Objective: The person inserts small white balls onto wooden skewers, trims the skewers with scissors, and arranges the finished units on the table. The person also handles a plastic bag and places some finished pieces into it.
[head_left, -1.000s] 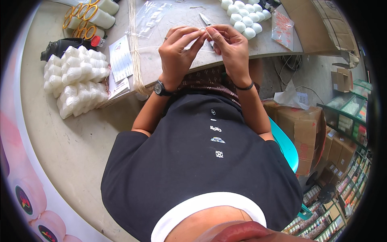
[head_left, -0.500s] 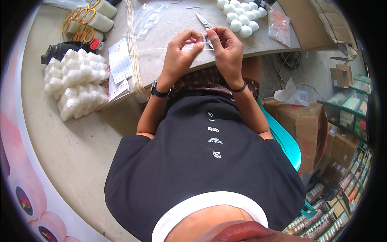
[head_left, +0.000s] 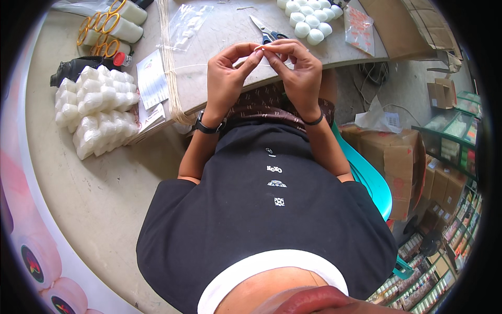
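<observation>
Above the near edge of the table, my left hand (head_left: 227,79) and my right hand (head_left: 302,74) meet at the fingertips. A thin white string (head_left: 192,66) is pinched between them, with a small pale bit of it showing at the fingertips. One length of string runs left from my left hand toward a long bundle of cream strings (head_left: 170,68) lying down the table. Just beyond my fingers lie scissors (head_left: 265,32) with dark blue handles, blades pointing away and slightly spread. Neither hand touches them.
At left stand white bubble-shaped blocks (head_left: 97,99) in plastic, papers (head_left: 152,81), a black bag (head_left: 78,68) and white cylinders with gold rings (head_left: 124,29). Clear plastic bags (head_left: 189,23), white round cups (head_left: 312,22) and another bag (head_left: 359,31) lie farther back. Cardboard boxes (head_left: 400,172) stand at right.
My hands have come together, fingertips now touching where a gap with string showed before. The right hand has turned inward, uncovering more of the scissors' handles. The view has shifted slightly.
</observation>
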`<state>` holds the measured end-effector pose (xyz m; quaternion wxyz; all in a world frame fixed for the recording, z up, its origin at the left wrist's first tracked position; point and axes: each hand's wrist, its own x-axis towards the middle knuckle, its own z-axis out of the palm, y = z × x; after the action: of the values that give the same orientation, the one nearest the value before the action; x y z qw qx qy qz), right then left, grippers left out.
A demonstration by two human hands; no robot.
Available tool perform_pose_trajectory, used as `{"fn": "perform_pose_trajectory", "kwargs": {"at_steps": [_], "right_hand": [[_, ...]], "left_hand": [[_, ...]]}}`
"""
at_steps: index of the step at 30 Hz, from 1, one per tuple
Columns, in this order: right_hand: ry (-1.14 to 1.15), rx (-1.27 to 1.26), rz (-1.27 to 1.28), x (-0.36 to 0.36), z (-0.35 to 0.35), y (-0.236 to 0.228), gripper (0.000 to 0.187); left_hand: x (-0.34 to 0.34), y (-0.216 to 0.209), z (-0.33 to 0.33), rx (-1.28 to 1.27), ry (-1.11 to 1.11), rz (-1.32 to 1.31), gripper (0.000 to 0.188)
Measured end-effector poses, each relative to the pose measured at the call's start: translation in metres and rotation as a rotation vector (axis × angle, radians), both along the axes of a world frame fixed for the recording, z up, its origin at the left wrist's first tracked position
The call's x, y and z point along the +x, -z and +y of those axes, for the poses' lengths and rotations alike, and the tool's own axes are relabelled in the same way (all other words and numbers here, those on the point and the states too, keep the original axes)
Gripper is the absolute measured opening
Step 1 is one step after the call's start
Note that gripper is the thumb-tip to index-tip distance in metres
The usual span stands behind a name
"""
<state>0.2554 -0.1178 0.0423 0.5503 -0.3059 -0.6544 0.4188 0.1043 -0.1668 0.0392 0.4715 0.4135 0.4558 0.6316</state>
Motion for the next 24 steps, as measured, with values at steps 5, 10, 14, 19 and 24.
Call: {"fn": "perform_pose_trajectory", "kwargs": {"at_steps": [5, 10, 14, 19, 24], "right_hand": [[-0.033, 0.077, -0.08, 0.006, 0.004, -0.011, 0.014], [-0.021, 0.06, -0.127, 0.011, 0.004, -0.017, 0.014], [-0.02, -0.001, -0.099, 0.011, 0.0, -0.017, 0.013], [0.072, 0.241, -0.221, 0.006, -0.003, -0.025, 0.012], [0.056, 0.051, -0.205, 0.008, -0.006, -0.027, 0.012]], "left_hand": [[0.002, -0.013, -0.009, 0.068, -0.024, 0.103, 0.022], [-0.005, -0.022, -0.008, 0.031, 0.054, 0.143, 0.022], [-0.014, -0.019, -0.005, 0.018, 0.103, 0.249, 0.021], [-0.015, -0.013, -0.002, 0.104, 0.071, 0.265, 0.021], [-0.015, -0.01, 0.001, 0.079, 0.09, -0.077, 0.017]]}}
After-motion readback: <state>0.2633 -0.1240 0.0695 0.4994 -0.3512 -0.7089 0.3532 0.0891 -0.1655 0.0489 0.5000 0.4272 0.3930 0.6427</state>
